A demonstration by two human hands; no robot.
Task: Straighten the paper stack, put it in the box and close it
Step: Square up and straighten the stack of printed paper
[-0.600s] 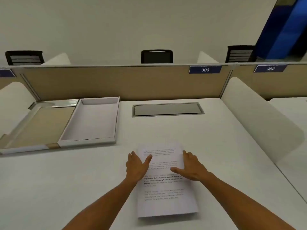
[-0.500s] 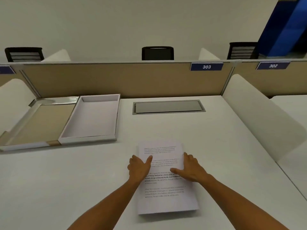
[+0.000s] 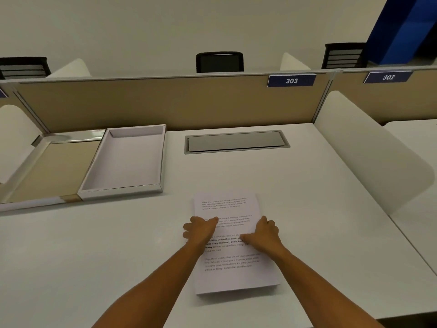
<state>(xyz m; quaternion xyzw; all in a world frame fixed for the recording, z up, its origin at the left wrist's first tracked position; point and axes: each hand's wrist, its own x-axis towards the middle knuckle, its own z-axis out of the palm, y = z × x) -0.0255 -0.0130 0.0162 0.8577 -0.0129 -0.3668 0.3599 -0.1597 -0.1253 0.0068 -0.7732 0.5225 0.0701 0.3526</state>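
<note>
Both hands point(image 3: 203, 229) point(image 3: 263, 234) clasp paper stack point(image 3: 233, 268) sides, white desk point(image 3: 307, 197), tan partition point(image 3: 165, 102), open box point(image 3: 127, 159) left

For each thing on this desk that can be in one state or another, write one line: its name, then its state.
Paper stack: flat on the desk, outside the box, gripped at both side edges.
Box: open, empty.
Lid: folded back flat, left of the box.
Left hand: on the stack's left edge.
Right hand: on its right edge.
Cable hatch: closed.

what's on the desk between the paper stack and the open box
Nothing: in the head view only bare white desk separates the paper stack from the open box, which sits farther back and to the left.
</note>
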